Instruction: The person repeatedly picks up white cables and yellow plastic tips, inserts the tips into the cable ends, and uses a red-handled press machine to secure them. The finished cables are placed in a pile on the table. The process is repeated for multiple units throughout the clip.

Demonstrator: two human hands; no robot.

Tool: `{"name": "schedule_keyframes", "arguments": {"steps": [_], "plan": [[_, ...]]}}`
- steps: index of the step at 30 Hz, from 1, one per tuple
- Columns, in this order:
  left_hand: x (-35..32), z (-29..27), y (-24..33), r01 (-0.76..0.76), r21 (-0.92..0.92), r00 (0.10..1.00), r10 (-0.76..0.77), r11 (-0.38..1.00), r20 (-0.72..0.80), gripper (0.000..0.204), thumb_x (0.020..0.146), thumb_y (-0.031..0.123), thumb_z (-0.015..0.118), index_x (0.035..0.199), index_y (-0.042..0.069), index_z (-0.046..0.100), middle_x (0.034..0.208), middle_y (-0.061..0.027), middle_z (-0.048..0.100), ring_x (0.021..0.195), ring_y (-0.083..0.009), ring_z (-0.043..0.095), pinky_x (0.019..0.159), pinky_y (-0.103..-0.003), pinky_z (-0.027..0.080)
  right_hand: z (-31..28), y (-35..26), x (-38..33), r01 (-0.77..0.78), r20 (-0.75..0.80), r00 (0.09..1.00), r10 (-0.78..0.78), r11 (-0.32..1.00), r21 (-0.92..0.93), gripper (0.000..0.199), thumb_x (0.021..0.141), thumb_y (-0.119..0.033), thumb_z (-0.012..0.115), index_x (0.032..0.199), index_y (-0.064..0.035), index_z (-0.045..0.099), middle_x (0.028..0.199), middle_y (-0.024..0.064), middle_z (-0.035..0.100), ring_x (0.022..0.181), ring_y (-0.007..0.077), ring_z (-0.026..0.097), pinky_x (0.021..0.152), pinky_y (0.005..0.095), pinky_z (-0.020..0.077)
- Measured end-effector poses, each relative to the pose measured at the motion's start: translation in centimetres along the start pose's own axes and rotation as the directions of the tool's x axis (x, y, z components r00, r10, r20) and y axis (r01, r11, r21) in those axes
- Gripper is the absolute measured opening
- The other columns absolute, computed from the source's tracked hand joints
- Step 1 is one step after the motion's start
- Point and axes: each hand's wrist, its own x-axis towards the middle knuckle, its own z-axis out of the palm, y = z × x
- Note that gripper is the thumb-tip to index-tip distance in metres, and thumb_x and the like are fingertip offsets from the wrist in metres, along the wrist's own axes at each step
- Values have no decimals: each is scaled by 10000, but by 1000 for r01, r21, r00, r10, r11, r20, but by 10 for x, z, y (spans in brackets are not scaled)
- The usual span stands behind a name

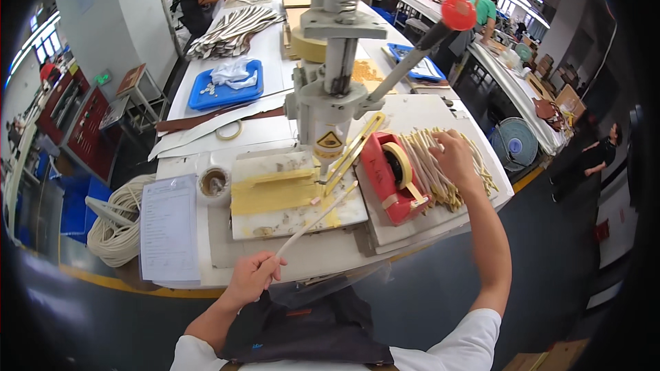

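Observation:
A thin cream-white cord (313, 225) slants up from my left hand (256, 277), whose fingers are closed on its lower end. Its far end, wrapped in yellow, lies over the white work plate (292, 223) near the foot of a hand-lever press (330, 106). My right hand (455, 159) is over a pile of similar cords (421, 165) with yellow ends. Its fingers are curved and look apart; whether they touch a cord is hard to see. Between the press and the pile stands a red tape dispenser (378, 175) with a yellowish tape roll.
The press's red-knobbed lever (457, 14) juts up to the right. At left are a paper sheet (170, 230), a tape roll (214, 184) and a cord coil (120, 227). A blue tray (199, 98) sits farther back. Other people work beyond.

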Motion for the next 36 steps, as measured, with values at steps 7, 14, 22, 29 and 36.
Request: {"name": "schedule_keyframes", "arguments": {"steps": [7, 14, 22, 29, 36], "plan": [[8, 3, 2, 34, -81, 999, -31, 996, 37, 270, 1059, 181, 533, 1020, -25, 703, 709, -20, 627, 486, -26, 467, 451, -199, 354, -24, -29, -17, 6, -40, 999, -3, 997, 74, 215, 885, -153, 744, 1078, -58, 761, 984, 111, 723, 701, 258, 687, 710, 393, 550], [3, -3, -2, 25, -95, 1000, -24, 995, 9, 286, 1053, 203, 557, 1010, -32, 715, 709, -12, 640, 511, -29, 477, 474, -204, 371, -44, -71, -35, -378, 416, 876, 244, 883, 278, 304, 878, -275, 706, 884, 21, 773, 715, 161, 717, 647, 234, 680, 650, 363, 526], [-7, -26, 6, -65, 225, 994, 84, 972, -74, 283, 1046, 206, 558, 1009, -18, 727, 715, 14, 634, 659, -69, 535, 596, -256, 422, -41, -99, -66, -126, 111, 989, 100, 959, 255, 225, 878, -192, 739, 962, 14, 767, 841, 139, 726, 687, 255, 697, 657, 357, 540], [-16, -33, 9, -8, 99, 1000, 11, 995, -27, 283, 1043, 195, 561, 996, -27, 729, 700, 4, 632, 652, -67, 542, 597, -251, 428, -37, -84, -46, -374, 421, 875, 238, 885, 277, 267, 876, -214, 711, 888, 47, 764, 586, 76, 629, 596, 163, 654, 568, 299, 503], [-15, -11, 9, -67, 30, 997, 67, 997, 28, 250, 1032, 154, 555, 1023, -31, 722, 693, 2, 629, 547, -15, 423, 500, -206, 308, -56, -74, -39, -839, 818, 507, 273, 376, 394, 270, 947, -267, 703, 996, -1, 707, 903, 87, 716, 727, 192, 748, 595, 268, 568]]}}
